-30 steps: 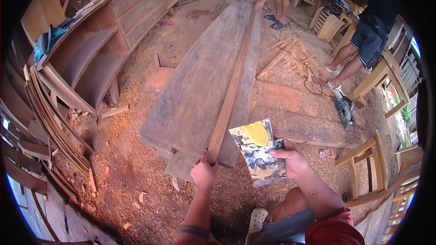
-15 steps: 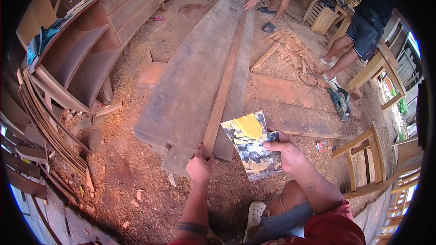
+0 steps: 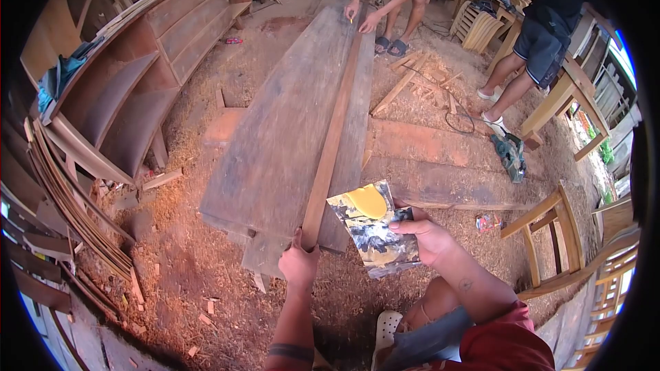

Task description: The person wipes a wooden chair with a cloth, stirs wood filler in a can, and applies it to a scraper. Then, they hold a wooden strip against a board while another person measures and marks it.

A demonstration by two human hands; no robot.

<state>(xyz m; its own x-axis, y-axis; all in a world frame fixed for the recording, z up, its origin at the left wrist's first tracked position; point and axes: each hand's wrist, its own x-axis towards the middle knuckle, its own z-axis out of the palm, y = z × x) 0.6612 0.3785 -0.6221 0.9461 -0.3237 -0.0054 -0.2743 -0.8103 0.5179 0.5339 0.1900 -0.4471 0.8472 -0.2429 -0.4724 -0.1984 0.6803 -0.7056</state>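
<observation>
A long, narrow wooden strip (image 3: 332, 137) lies lengthwise on a wide, weathered wooden board (image 3: 268, 137). At the strip's near end, my left hand (image 3: 298, 262) is closed around its edge, with the thumb pointing up along the side. My right hand (image 3: 421, 233) grips a putty-smeared board (image 3: 378, 237), its thumb on top and its other fingers hidden behind. Black, white and tan smears cover that board, and a thick yellow blob (image 3: 368, 201) sits near its upper edge. The smeared board is tilted, just right of the strip.
At the strip's far end are another person's hands (image 3: 360, 19), one with a small yellowish item. A second person (image 3: 533, 48) stands at right near a green power tool (image 3: 509, 156). A wooden shelf unit (image 3: 127, 96) stands left; a chair frame (image 3: 550, 233) is at right. Shavings cover the floor.
The person at the far end has brought the second hand down to the strip and stepped closer. My two hands keep their grips, while the view has shifted slightly.
</observation>
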